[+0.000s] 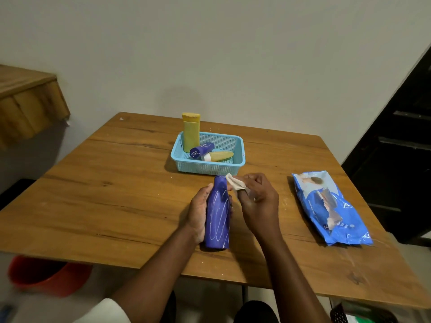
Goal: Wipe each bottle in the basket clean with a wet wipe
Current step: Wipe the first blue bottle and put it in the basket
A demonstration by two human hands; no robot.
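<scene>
Red bucket [46,276] sat on the floor below the tabletop's [116,194] left front corner. Left hand [198,213] gripped a blue bottle [218,215] scribbled with white lines, held over the front middle. Blue basket [207,167] toward the back edge held three more bottles. Right hand [257,201] pinched a crumpled wet wipe [235,183] beside the bottle's top. Wipe packet [331,208] lay near the right edge.

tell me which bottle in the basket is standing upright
The tall yellow bottle at the blue basket's back left corner. The small purple bottle and small yellow bottle both lie on their sides.
</scene>
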